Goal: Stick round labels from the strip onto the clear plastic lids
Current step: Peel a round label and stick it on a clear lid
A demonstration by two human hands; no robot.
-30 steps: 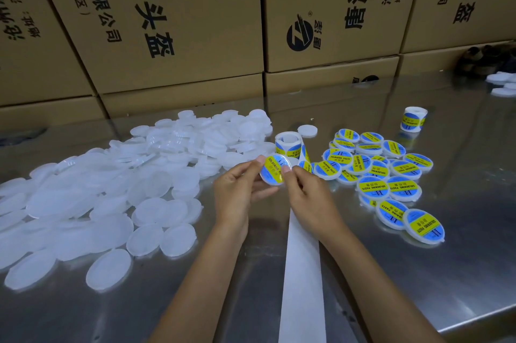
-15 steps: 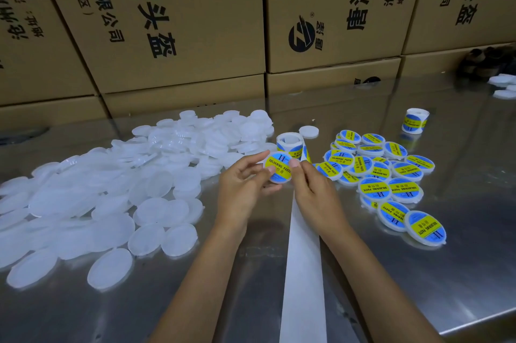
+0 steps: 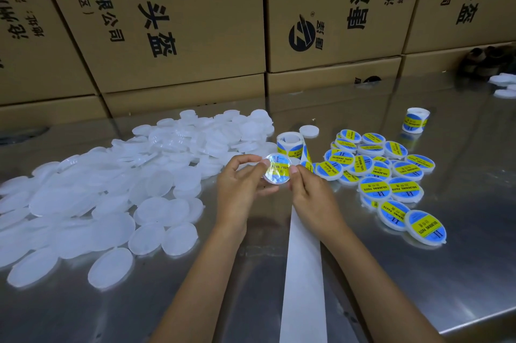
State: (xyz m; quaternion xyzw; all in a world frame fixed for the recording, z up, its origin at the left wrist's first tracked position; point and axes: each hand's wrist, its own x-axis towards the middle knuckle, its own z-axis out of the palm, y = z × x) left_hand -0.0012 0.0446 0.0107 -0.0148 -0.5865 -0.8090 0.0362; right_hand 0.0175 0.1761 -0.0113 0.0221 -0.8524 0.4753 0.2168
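Both hands meet above the middle of the steel table [image 3: 418, 273] and hold one clear lid [image 3: 277, 172] between them. Left hand [image 3: 240, 192] grips the lid at its left edge with curled fingers and thumb, and right hand [image 3: 312, 197] pinches its right edge with the thumb on top. A round blue and yellow label [image 3: 279, 169] is on this lid, and light reflects strongly from it, so part of the print cannot be read. Under the hands, a white backing strip [image 3: 304, 273] runs from the near edge of the table up to a label roll [image 3: 290, 144], which stands just behind the held lid. On the left half of the table lies a big heap of plain lids [image 3: 111, 189], many of them overlapping, and one single lid [image 3: 309, 131] lies apart, beside the roll. On the right half is a group of labelled lids [image 3: 385, 172], touching and partly stacked. A second roll [image 3: 415, 120] stands well apart, toward the far right of the table. Cardboard boxes [image 3: 173, 21] with printed characters stand in a wall along the far edge.
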